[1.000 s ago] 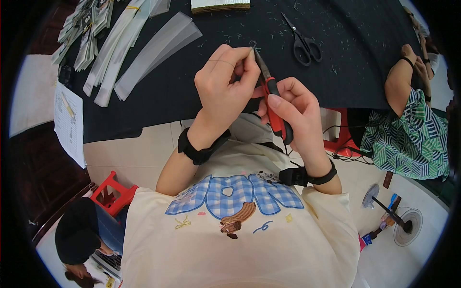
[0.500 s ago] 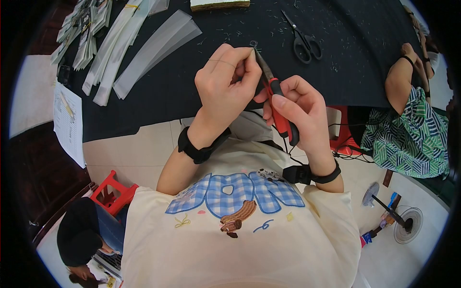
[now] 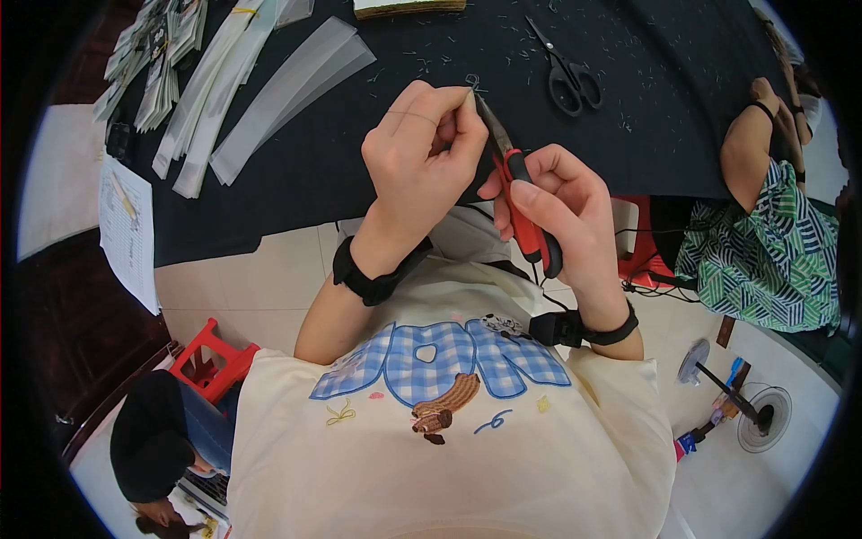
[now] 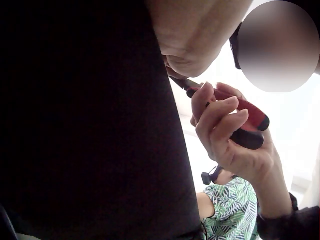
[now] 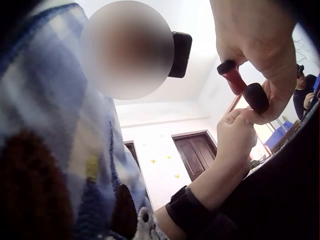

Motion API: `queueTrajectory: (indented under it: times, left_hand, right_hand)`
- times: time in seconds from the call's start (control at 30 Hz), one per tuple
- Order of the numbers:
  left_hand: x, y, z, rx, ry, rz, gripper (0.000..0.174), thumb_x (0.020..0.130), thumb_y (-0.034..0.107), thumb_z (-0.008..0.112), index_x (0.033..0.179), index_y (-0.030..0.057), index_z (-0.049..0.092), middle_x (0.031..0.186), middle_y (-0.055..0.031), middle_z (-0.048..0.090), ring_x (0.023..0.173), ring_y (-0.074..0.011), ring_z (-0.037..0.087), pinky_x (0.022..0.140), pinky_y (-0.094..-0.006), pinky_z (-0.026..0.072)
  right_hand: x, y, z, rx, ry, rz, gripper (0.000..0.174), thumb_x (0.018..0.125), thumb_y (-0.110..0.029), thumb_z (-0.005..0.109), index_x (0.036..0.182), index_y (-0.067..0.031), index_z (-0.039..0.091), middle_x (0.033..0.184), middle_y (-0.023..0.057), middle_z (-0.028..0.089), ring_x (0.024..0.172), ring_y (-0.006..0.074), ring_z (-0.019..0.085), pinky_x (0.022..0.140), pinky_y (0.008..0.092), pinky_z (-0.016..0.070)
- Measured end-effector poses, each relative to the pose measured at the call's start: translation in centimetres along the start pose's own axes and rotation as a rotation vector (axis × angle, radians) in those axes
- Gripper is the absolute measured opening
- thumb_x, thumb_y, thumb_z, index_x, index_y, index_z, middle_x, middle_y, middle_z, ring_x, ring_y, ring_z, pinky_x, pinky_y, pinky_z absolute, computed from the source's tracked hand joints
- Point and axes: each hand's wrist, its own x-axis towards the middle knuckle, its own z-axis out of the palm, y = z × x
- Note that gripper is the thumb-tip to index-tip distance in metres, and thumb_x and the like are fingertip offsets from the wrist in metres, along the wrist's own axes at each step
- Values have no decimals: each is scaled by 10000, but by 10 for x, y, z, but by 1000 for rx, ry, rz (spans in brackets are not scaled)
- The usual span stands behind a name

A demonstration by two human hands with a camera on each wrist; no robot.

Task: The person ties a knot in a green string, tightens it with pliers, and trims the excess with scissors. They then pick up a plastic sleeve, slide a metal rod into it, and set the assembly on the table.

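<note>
In the head view the left hand (image 3: 420,154) pinches a small looped wire piece (image 3: 472,83) between thumb and forefinger, and a thin strand crosses the back of its fingers. The right hand (image 3: 567,208) holds red-and-black pliers (image 3: 521,208), whose metal jaws reach up to the left fingertips, close to the wire. The left wrist view shows the right hand (image 4: 232,130) curled round the red handles (image 4: 250,112). Whether the jaws touch the wire cannot be told. Black handle ends (image 5: 256,97) stick out from the right hand in the right wrist view.
Black scissors (image 3: 566,76) lie on the dark cloth (image 3: 655,135) beyond the right hand, among scattered small clippings. Clear plastic strips (image 3: 287,108) and bundled packets (image 3: 166,81) lie at the left. A block (image 3: 409,7) sits at the far edge. Another person (image 3: 759,225) is at the right.
The right hand and the pliers' handles have shifted slightly right and the handles look spread a little wider than a second ago. The left hand has hardly moved.
</note>
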Motion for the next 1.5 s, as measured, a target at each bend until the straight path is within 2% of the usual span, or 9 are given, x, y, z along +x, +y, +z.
queueTrajectory:
  times: [0.27,0.5,0.57,0.6,0.67,0.9,1.17,1.4,1.5]
  left_hand:
    - [0,-2,-1,12,0,17,129,663,-102,605,734,3,575,554,-22,439,429,-75,419,369,-194,328]
    - [0,-2,-2,-78,14,-160,75,708,-63,611,743,-1,585,558,9,454,448,-23,396,383,-172,294]
    - [5,1,-3,-363,-7,-507,8,747,-15,601,751,-9,596,552,35,456,451,-11,386,384,-163,253]
    - [10,3,-6,-362,-6,-508,8,747,-15,601,751,-9,596,552,35,456,451,-11,386,384,-163,253]
    - [19,4,-18,-536,-150,-866,46,772,30,590,766,-13,607,546,49,454,444,-1,358,381,-165,213]
    - [29,-5,-27,-825,-298,-1153,124,785,100,563,749,-12,603,514,54,365,401,-18,263,367,-191,176]
    - [31,-14,-29,-810,-298,-1203,120,786,90,561,735,-14,593,521,55,356,398,-22,257,365,-193,179]
    - [30,-15,-25,-795,-272,-1165,102,771,78,578,721,-9,596,520,59,369,394,-16,263,363,-188,173]
    - [29,-15,-23,-752,-256,-1130,101,767,79,582,714,-7,597,507,62,372,387,-10,258,361,-187,168]
  right_hand:
    - [-2,1,1,0,28,8,135,800,-74,594,832,-4,483,826,134,622,622,93,557,573,217,472]
    - [1,9,-6,281,12,29,212,846,-181,384,929,2,451,925,202,582,687,154,557,601,253,469]
    - [3,10,-10,360,-2,28,238,834,-179,347,956,2,441,958,218,571,704,164,551,621,265,464]
    - [5,9,-13,392,-18,9,241,817,-162,346,968,2,438,978,223,559,706,162,536,632,267,452]
    - [8,8,-17,425,-38,-8,248,800,-144,346,980,1,434,998,229,548,708,160,521,642,269,441]
    - [20,5,-29,336,-152,-21,230,782,-84,405,1000,-21,434,1015,210,539,707,110,479,620,216,422]
    - [30,13,-27,256,-95,27,53,870,-51,474,916,-65,453,985,175,591,665,86,530,601,200,464]
    - [32,13,-20,237,-109,34,84,860,-61,523,890,-76,446,1000,165,591,677,79,532,592,205,470]
    - [33,14,-17,89,-63,-31,153,825,-50,582,890,-69,444,946,117,593,679,59,522,592,191,458]
